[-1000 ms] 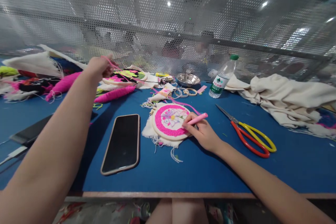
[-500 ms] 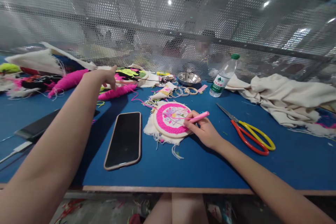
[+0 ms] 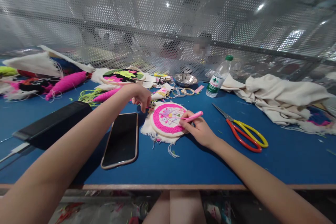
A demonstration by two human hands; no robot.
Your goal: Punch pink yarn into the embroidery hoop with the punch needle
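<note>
An embroidery hoop (image 3: 155,126) with white fabric lies on the blue table, a bright pink looped ring worked around a small flower design. My right hand (image 3: 201,131) is closed around a pink punch needle (image 3: 194,116), its front end over the hoop's right side. Pink yarn (image 3: 164,114) runs from the needle leftward across the design. At the hoop's upper left, my left hand (image 3: 142,96) is pinched on this yarn, fingers pointing down. Behind my left wrist lies a pink yarn cone (image 3: 107,95), partly hidden by the arm.
A phone (image 3: 121,141) lies left of the hoop, beside a black device (image 3: 52,124) with a white cable. Red-and-yellow-handled scissors (image 3: 243,133) are at right. Behind stand a water bottle (image 3: 218,78), a metal bowl (image 3: 186,79) and another hoop (image 3: 123,76). Cream cloth (image 3: 283,94) is heaped right.
My left hand has come from above the pink yarn cone rightward and nearer, to the hoop's upper left edge. My right hand still holds the punch needle over the hoop. The view has shifted slightly.
</note>
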